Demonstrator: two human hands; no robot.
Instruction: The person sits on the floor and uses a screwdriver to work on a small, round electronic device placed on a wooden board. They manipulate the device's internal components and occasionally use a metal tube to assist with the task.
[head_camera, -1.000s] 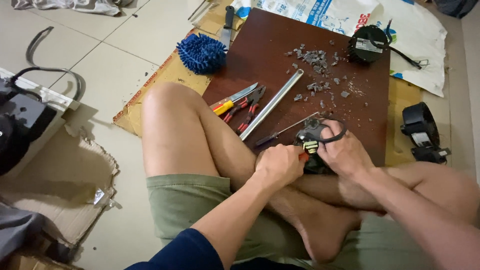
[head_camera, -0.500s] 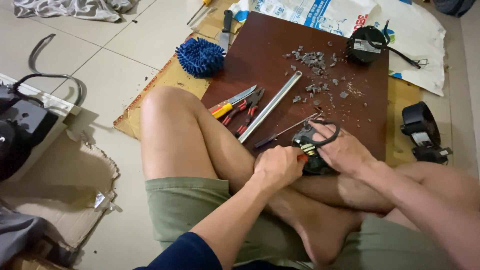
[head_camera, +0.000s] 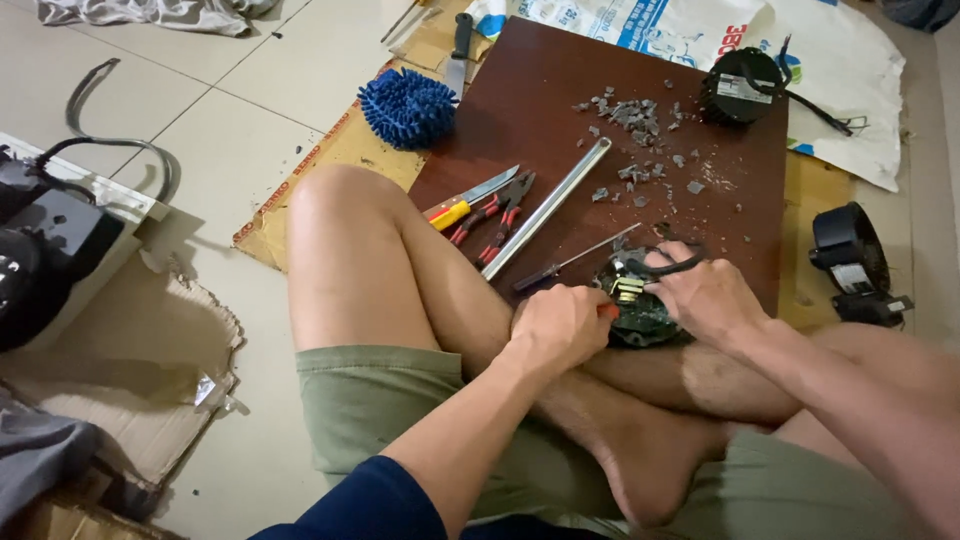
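Covering tiled floor (head_camera: 250, 90): cardboard (head_camera: 330, 160), brown board (head_camera: 560, 110), grey debris (head_camera: 640, 120).

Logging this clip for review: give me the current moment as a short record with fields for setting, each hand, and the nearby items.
setting: person sits cross-legged on a tiled floor at a brown board
left hand: closed around an orange-handled tool, tip at the part
right hand: holds a round black part steady on the board's near edge
tools on board: red-handled pliers, yellow-handled knife, long metal bar
debris: grey fragments
beside board: blue mop head
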